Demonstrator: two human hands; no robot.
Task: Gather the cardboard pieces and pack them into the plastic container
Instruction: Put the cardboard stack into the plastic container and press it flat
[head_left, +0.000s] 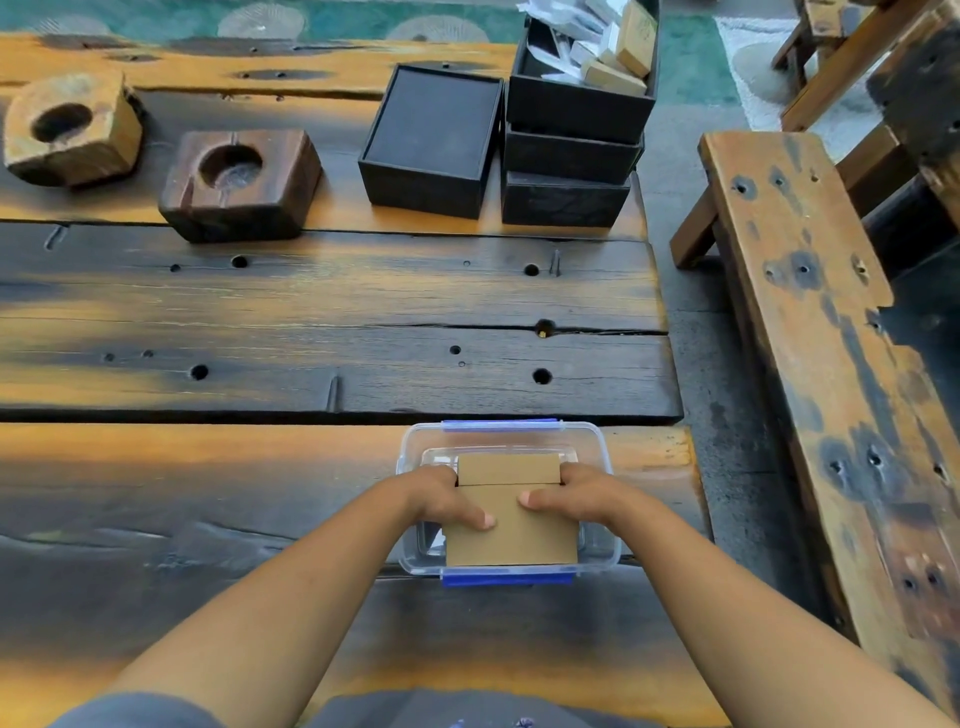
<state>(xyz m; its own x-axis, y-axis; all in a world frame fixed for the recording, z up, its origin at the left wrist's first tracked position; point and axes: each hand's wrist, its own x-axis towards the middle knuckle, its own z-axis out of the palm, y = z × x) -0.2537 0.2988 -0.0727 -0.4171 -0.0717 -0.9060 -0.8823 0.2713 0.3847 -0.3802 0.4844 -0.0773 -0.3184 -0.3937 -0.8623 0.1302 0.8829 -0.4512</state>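
Plastic container (605, 551): clear, blue clips, set at the near right edge of the tabletop (322, 301), close to the person for reach.
Cardboard pieces (511, 525): a stack held over and partly inside the container.
Left hand (447, 499) and right hand (576, 496): each closed on one side of the stack, thumbs on top, apparently to keep it squared for lowering.
Clearance: narrow gaps to the container walls; the tabletop middle lies bare.
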